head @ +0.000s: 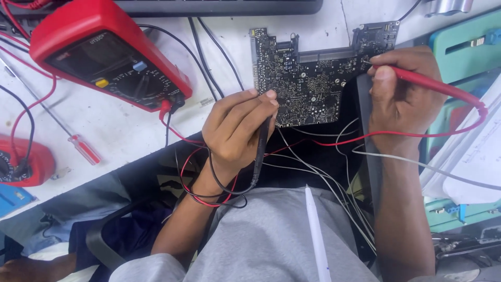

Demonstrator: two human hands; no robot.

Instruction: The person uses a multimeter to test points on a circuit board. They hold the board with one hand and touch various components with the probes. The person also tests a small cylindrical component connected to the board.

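Probes (261, 149) in both hands on circuit board (313, 78)

I am seeing the red multimeter (107, 57) cut off by the top edge — its screen is too dark to read. My left hand (237, 130) is hiding the black probe's (261, 151) tip. The second red meter (21, 162) is leaving the left edge.

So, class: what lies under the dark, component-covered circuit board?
Under the circuit board: white tabletop at the top, black surface at its lower edge. Anything directly beneath is covered.
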